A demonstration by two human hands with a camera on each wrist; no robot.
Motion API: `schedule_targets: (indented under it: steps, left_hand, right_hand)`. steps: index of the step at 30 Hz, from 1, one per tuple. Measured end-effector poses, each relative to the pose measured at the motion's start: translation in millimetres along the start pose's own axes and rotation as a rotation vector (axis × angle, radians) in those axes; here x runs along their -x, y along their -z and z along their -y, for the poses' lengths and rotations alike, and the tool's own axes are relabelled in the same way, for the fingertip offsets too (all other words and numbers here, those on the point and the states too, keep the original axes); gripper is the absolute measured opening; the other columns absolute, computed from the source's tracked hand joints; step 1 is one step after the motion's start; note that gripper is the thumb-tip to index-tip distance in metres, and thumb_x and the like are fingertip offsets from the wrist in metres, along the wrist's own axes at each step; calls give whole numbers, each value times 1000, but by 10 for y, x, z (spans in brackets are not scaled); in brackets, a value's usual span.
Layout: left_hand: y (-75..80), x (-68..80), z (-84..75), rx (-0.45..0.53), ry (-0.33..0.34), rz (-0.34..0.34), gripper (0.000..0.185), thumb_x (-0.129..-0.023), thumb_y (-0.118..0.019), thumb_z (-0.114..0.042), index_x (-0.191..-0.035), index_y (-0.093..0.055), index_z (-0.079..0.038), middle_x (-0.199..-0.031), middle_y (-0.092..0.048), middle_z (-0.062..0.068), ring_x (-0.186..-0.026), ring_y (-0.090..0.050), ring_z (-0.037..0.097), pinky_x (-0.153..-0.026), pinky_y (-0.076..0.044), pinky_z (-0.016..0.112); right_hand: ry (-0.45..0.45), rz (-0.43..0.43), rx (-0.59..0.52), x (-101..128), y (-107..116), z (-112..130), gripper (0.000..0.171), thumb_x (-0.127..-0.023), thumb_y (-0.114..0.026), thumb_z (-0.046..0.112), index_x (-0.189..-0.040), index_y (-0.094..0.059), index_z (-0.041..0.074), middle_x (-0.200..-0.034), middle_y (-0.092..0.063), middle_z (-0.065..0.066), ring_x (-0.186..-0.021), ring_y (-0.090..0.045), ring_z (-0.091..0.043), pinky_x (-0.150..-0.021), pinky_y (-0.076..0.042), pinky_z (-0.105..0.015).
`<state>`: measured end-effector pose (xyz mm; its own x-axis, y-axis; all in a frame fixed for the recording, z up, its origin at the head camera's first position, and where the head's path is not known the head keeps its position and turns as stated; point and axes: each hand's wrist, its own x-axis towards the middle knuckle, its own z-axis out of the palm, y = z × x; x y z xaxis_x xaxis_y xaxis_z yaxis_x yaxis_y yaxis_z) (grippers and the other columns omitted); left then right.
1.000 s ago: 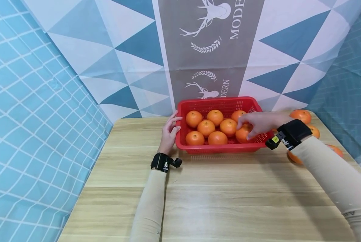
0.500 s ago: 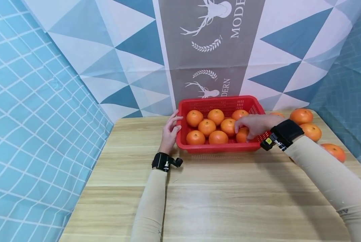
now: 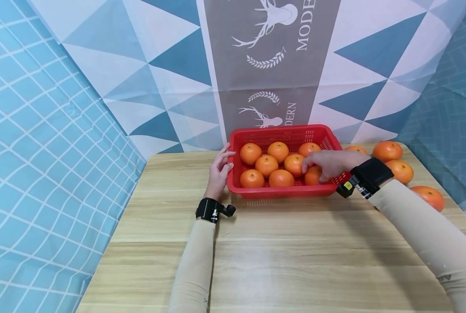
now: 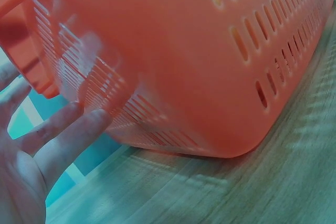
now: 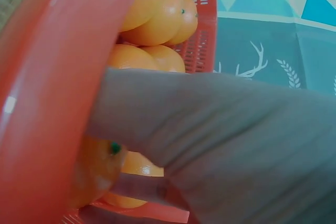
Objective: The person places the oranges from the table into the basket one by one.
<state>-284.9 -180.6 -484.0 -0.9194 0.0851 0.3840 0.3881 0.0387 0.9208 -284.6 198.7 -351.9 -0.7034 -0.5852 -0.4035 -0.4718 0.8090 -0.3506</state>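
A red plastic basket [image 3: 283, 191] with slotted walls stands against the backdrop, holding several oranges [image 3: 281, 178]. At its left end my left hand [image 3: 218, 171] has its fingers spread; in the left wrist view, fingertips [image 4: 97, 121] rest against the slotted end wall. My right hand [image 3: 328, 163] reaches over the right rim and grips an orange [image 3: 312, 175] at the basket's front right, thumb on the near side. The right wrist view has this orange [image 5: 97, 171] with its green stem spot beside the hand [image 5: 157, 114], partly hidden by the rim.
More oranges [image 3: 388, 151] lie on the wooden table [image 3: 295, 252] to the basket's right, some partly covered by my right forearm. A patterned cloth backdrop [image 3: 264, 78] rises right behind the basket, with a blue gridded cloth [image 3: 53, 152] on the left.
The right hand has settled slightly lower and leftward with the orange in the basket's front right. Its forearm has shifted, uncovering more of the oranges on the table. My left hand stays put.
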Motion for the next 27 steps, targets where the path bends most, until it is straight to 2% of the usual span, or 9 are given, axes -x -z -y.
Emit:
schedule_targets:
  steps: [7,10,15,24,27]
  left_hand:
    - [-11,6,-3,5,19,-16,40,-111,-50,0,-148,-64,5,-184,-41,1,-169,-43,32,-121,-54,55]
    - [-14,1,7,8,10,-15,40,-110,-50,1,-148,-64,7,-184,-41,3,-169,-44,34,-122,-52,54]
    - [-15,-1,23,30,-4,-4,40,-110,-51,3,-147,-63,9,-184,-41,8,-170,-42,36,-124,-51,54]
    - [-15,-3,13,26,2,-4,40,-109,-51,1,-147,-64,8,-184,-40,7,-172,-38,33,-124,-51,53]
    - [-13,-9,14,21,-11,-8,40,-109,-49,3,-146,-63,11,-184,-40,8,-172,-38,34,-127,-49,48]
  right_hand:
    - [-8,-28,12,66,114,21,52,-89,-94,18,-136,-72,16,-143,-67,-16,-134,-57,-39,-110,-62,-61]
    - [-19,-60,1,119,193,26,54,-89,-95,23,-137,-72,16,-146,-67,-19,-136,-57,-42,-112,-60,-65]
    - [-25,-124,-25,215,294,45,59,-88,-96,22,-142,-72,13,-151,-64,-24,-138,-57,-46,-108,-62,-65]
    - [-1,-175,-13,333,364,16,59,-88,-95,18,-141,-71,8,-151,-65,-25,-139,-58,-47,-106,-65,-62]
    - [-8,-187,-8,390,416,-21,59,-88,-95,17,-141,-71,8,-151,-65,-25,-139,-58,-49,-102,-68,-59]
